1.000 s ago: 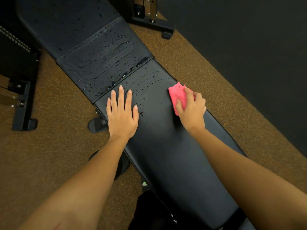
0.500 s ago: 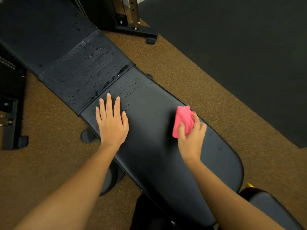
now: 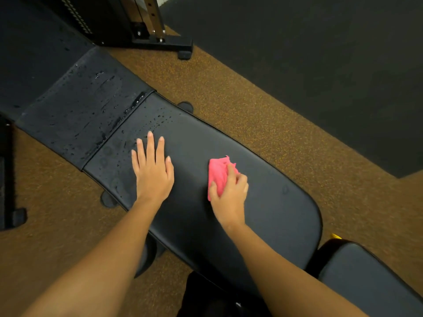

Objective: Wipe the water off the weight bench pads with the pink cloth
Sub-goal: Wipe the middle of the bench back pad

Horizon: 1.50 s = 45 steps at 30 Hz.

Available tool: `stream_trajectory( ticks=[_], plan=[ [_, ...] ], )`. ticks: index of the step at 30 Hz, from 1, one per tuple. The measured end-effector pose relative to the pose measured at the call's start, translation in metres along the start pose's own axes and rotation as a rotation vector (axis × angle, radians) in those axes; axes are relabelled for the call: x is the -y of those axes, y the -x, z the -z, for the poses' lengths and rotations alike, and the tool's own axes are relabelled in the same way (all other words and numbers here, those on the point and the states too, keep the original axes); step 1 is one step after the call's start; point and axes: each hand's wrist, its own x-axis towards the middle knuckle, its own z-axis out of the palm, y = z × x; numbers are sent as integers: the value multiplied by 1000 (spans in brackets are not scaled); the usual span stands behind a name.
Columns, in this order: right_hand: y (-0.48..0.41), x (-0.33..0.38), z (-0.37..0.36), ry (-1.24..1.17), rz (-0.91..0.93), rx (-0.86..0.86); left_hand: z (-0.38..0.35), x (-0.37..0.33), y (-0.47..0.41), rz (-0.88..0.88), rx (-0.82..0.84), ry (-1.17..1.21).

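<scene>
My right hand presses the pink cloth onto the long bench pad. Its fingers are curled over the bunched fabric and the thumb sits at its near edge. The cloth lies about mid-pad, apart from the wet end. My left hand lies flat on the same pad with its fingers straight and slightly spread, holding nothing. Its fingertips are just short of the water droplets by the seam. Beyond that seam I see the next pad, streaked and beaded with water. A smaller pad shows at lower right, over brown speckled floor.
</scene>
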Motion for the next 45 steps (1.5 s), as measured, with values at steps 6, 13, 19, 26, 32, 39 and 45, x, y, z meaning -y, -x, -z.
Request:
stream_trajectory(
  ticks=[6,13,19,26,32,39,45],
  plan=[
    [4,-5,2,182,342,163,1,1,1,-3,10,15],
    [-7,-15,16,51,66,-16,1,3,2,-13,3,27],
    [-20,-32,43,-185,-108,-384,8,4,3,-14,-15,104],
    [-37,-86,80,-147,-655,-528,13,26,8,58,-78,79],
    [-37,-72,65,-206,-585,-374,10,28,11,64,-66,78],
    [-35,-63,57,-157,-219,-106,10,27,11,70,-60,86],
    [-40,-85,75,-91,-367,-247,15,28,11,69,-47,116]
  ],
)
